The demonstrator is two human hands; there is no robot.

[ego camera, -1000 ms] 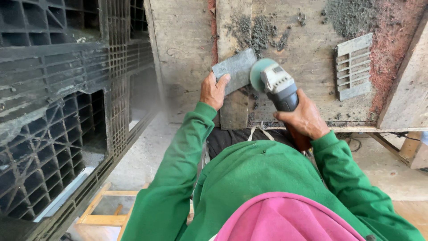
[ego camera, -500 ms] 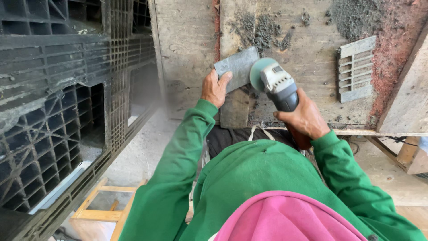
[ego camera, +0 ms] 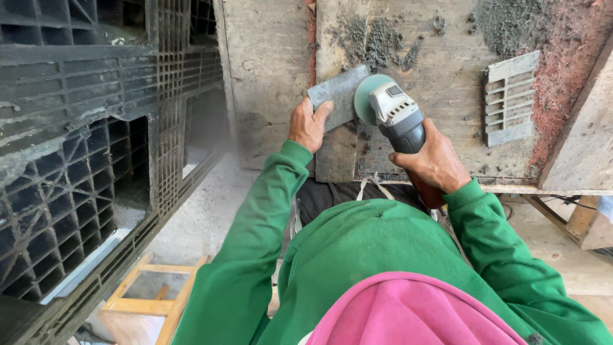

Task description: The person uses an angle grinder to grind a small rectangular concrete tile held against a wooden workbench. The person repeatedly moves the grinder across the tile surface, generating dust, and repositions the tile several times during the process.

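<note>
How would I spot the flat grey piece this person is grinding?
Find the dusty wooden workbench. At its near edge the left hand pins a flat grey piece against the angle grinder held by the right hand. Unlike the slotted grey grille farther right, it is solid and smooth.

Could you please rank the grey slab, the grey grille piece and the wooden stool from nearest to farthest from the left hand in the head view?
1. Grey slab: held by the left hand, on the bench.
2. Wooden stool: lower left, on the floor.
3. Grey grille piece: far right of the bench, beyond the grinder.
</note>
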